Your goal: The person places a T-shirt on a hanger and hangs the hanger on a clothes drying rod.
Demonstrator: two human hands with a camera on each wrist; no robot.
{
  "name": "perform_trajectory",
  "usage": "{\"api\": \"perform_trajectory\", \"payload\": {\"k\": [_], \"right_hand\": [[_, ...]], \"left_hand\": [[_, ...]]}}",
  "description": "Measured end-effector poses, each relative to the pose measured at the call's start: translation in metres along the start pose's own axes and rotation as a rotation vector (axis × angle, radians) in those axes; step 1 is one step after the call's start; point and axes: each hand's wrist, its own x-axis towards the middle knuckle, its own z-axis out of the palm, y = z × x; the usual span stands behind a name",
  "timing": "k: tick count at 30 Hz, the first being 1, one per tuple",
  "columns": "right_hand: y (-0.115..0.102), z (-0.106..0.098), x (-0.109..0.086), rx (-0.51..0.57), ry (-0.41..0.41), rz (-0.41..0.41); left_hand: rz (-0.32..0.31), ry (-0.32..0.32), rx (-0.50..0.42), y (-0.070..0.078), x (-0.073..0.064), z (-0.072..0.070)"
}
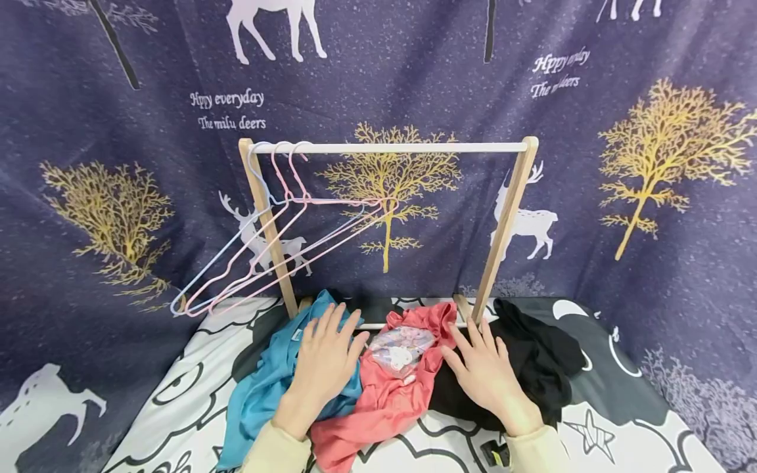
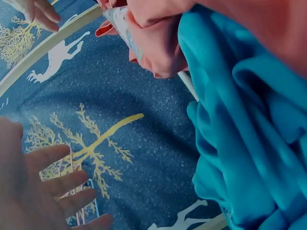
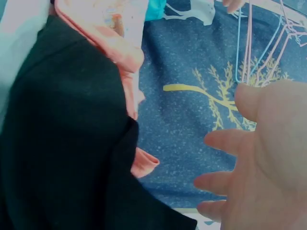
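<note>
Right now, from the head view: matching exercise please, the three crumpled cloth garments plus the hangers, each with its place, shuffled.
Things:
1. Crumpled teal-blue cloth garment
2. Crumpled coral-pink cloth garment with a printed front
3. Crumpled black cloth garment
4. Three thin pastel hangers, one blue, two pink

Places:
A. Rightmost of the garments
B. Hooked near the left end of the round white top bar
C. Leftmost of the garments
D. Middle of the garments

Pairs: 1-C, 2-D, 3-A, 4-B
</note>
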Motion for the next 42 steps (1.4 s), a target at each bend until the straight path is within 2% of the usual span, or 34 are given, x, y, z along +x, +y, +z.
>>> {"api": "perform_trajectory", "payload": {"k": [4, 9, 14, 20, 31, 34, 42], "right_hand": [[0.001, 0.004, -0.004, 0.017, -0.006, -0.011], [0.0, 0.01, -0.006, 0.056, -0.018, -0.066], [-0.002, 0.014, -0.006, 0.014, 0.024, -0.138], [-0.007, 0.015, -0.005, -0.022, 0.034, -0.178], [-0.025, 0.02, 0.003, -0.076, 0.016, -0.288], [-0.03, 0.023, 0.006, -0.099, 0.011, -0.34], [-0.048, 0.032, 0.017, -0.132, -0.028, -0.487]], "left_hand": [[0.026, 0.106, 0.017, -0.004, 0.001, -0.01], [0.085, 0.303, 0.061, -0.014, 0.006, -0.028], [0.13, 0.406, 0.104, -0.025, 0.018, -0.049], [0.179, 0.523, 0.117, -0.038, 0.034, -0.072], [0.157, 0.529, 0.167, -0.063, 0.064, -0.107], [0.127, 0.521, 0.163, -0.067, 0.07, -0.113], [0.008, 0.434, 0.112, -0.071, 0.076, -0.122]]}}
